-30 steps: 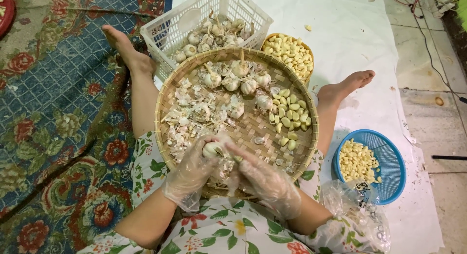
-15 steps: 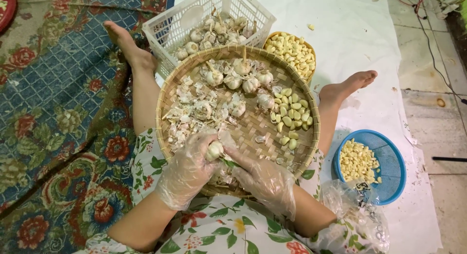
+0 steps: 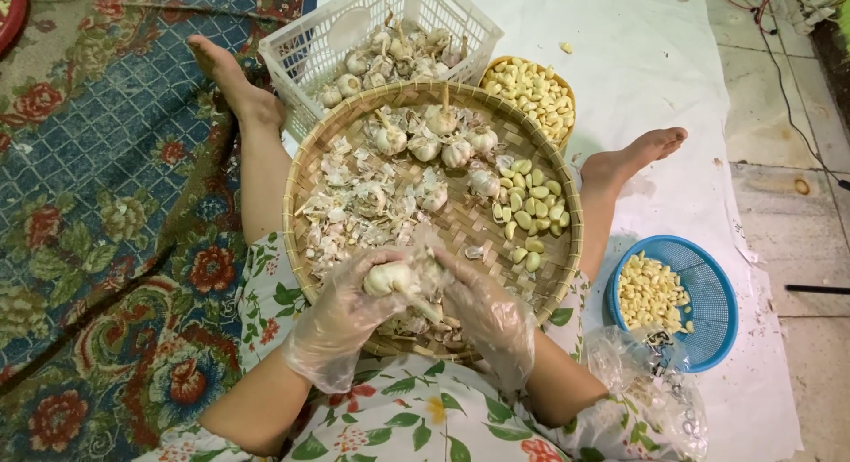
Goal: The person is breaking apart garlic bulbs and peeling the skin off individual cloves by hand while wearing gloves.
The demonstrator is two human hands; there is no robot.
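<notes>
Garlic bulb, papery, gripped by plastic-gloved left hand.

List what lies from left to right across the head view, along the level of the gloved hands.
Floral rug → left hand → garlic bulb → right hand → blue basket of peeled cloves → bare floor.

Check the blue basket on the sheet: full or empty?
Partly full. The blue basket holds a shallow heap of peeled cloves on its left side; the rest of its mesh bottom shows bare.
</notes>
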